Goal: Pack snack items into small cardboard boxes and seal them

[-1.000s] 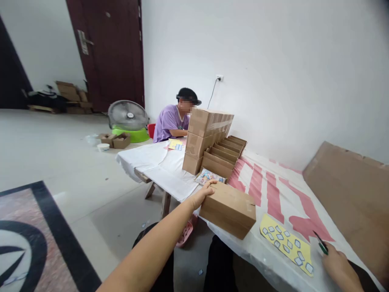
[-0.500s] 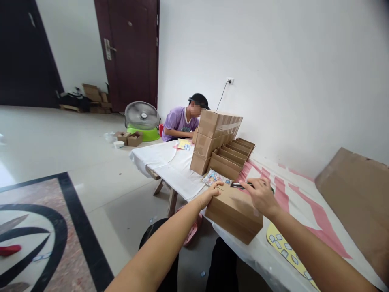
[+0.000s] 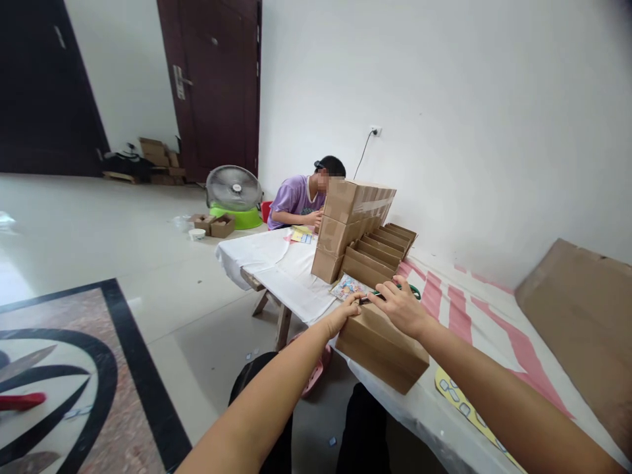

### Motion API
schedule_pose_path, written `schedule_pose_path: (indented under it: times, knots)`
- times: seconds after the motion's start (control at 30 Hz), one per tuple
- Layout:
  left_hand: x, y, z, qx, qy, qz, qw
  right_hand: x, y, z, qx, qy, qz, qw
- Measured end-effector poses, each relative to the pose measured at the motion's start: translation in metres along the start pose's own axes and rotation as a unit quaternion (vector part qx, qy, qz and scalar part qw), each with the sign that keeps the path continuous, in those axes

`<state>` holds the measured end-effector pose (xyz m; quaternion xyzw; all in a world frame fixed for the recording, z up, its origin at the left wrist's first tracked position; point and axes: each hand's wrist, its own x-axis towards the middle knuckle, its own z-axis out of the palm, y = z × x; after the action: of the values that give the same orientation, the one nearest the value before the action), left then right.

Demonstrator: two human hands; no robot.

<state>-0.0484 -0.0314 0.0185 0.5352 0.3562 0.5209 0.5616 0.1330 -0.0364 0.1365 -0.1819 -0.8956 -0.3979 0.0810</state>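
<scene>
A closed cardboard box (image 3: 382, 349) rests at the near edge of the cloth-covered table. My left hand (image 3: 344, 315) grips the box's left end, fingers over its top edge. Scissors with green handles (image 3: 415, 291) are in my right hand (image 3: 401, 308), which is closed around them above the box; their tips point left, close to my left fingers. Just behind the box lies a clear bag of colourful pieces (image 3: 349, 287). Beyond it stands a row of open cardboard boxes (image 3: 368, 266), beside a stack of taped boxes (image 3: 336, 227).
A person in a purple shirt (image 3: 291, 201) sits at the table's far end. A yellow sticker sheet (image 3: 457, 395) lies at the right under my forearm. Large cardboard (image 3: 577, 329) leans at the far right. A fan (image 3: 234, 187) stands on the floor.
My right hand has moved left with the scissors, bringing their tips to the box's left end beside my left hand. The view has shifted slightly.
</scene>
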Motion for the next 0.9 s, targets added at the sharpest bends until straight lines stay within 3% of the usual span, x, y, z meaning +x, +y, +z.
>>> schedule_pose_path:
  times: [0.43, 0.9]
  knots:
    - [-0.003, 0.001, 0.003, -0.045, -0.001, -0.013, 0.999, -0.047, 0.014, -0.016, -0.014, -0.038, -0.028, 0.999]
    - [-0.005, 0.004, 0.001, -0.043, -0.001, -0.028, 0.999, -0.094, 0.035, -0.032, -0.003, -0.073, -0.012, 0.997]
